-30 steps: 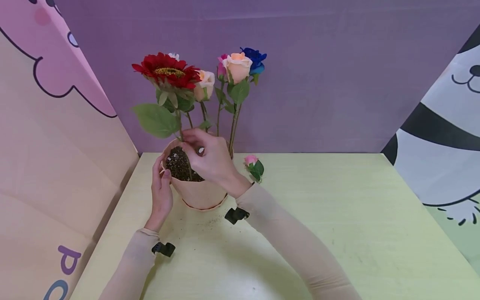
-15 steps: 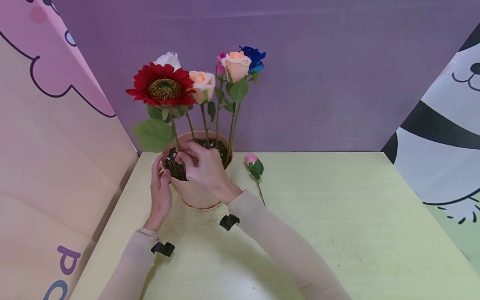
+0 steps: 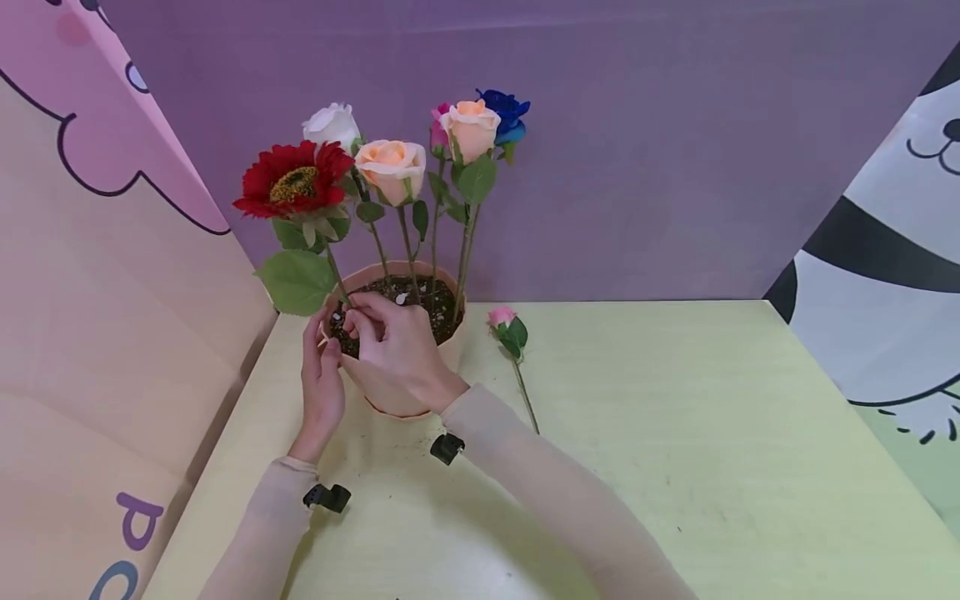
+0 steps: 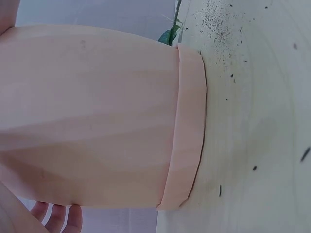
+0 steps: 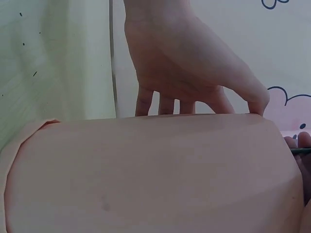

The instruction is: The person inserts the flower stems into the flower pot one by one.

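A peach flower pot (image 3: pixel 390 387) filled with dark soil stands at the left of the table. My left hand (image 3: pixel 322 400) holds it by its left side, thumb at the rim and fingers around the wall; the right wrist view shows this hand (image 5: pixel 180 63) too. Over the pot, my right hand (image 3: pixel 401 346) pinches the stem of a red sunflower-like flower (image 3: pixel 294 183) low down, near the soil. The flower leans left, and the hand hides its stem end. Behind it a white rose (image 3: pixel 332 127), two peach roses (image 3: pixel 392 171), a magenta flower (image 3: pixel 438 129) and a blue rose (image 3: pixel 506 115) stand in the soil.
A pink rose (image 3: pixel 510 329) with a green stem lies on the table (image 3: pixel 675 433) right of the pot. Soil crumbs (image 4: pixel 218 24) are scattered by the pot's base. A purple backdrop (image 3: pixel 637 167) rises behind, with printed panels at both sides.
My right hand has moved down and a little left along with the red flower, whose head now sits lower and further left. The left hand has stayed on the pot.
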{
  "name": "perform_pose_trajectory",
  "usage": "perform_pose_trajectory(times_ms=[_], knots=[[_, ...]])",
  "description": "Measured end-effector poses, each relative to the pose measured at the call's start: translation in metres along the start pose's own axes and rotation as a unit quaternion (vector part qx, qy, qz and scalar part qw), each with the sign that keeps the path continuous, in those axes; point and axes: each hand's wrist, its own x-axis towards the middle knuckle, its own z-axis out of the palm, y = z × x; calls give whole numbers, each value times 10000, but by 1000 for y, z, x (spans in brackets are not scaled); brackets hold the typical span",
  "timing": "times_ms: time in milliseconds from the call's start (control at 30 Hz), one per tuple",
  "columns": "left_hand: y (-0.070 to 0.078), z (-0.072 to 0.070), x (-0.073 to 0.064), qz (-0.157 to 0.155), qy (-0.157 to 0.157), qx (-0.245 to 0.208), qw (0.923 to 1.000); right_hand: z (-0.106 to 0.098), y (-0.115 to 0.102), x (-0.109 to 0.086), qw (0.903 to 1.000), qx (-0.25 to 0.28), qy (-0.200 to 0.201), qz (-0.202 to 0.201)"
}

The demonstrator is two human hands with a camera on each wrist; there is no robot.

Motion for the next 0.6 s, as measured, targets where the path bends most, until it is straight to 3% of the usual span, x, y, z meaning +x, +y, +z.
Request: perform_pose_trajectory(times_ms=[167,300,600], knots=[[-1,-1,-2,-232,33,134,9996,2,0,-5,9987,459,211,96],[0,-2,-2,-226,75,114,9997,1,1,-7,9961,815,337,69],[0,0,1,-206,110,70,9997,-5,1,-6,9949,952,226,257]])
